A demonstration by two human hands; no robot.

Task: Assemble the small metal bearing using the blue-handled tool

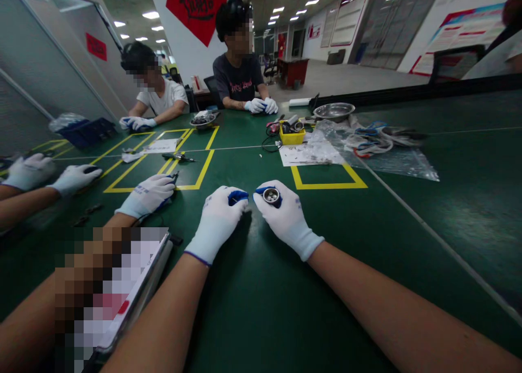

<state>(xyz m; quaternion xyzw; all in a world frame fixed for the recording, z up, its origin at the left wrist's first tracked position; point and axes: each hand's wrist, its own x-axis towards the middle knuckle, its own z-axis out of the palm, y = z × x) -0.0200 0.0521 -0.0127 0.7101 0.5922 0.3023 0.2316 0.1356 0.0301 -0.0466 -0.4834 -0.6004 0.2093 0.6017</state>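
Observation:
My right hand (287, 218), in a white glove with blue palm, is wrapped round a short dark cylinder (271, 196). The cylinder's round open end faces up, with a silvery rim and small shiny parts inside. Close by on the left, my left hand (218, 218), gloved the same way, has its thumb and fingers pinched together. What sits in that pinch, if anything, is too small to make out. The two hands are slightly apart, over the green table (253, 308).
A co-worker's gloved hand (149, 193) with a small dark tool is at my left, above a clipboard (134, 286). Ahead are a yellow bin (292, 137) of parts, a paper sheet (287, 155), plastic bags (399, 158) and a metal bowl (334, 111). Two people sit opposite.

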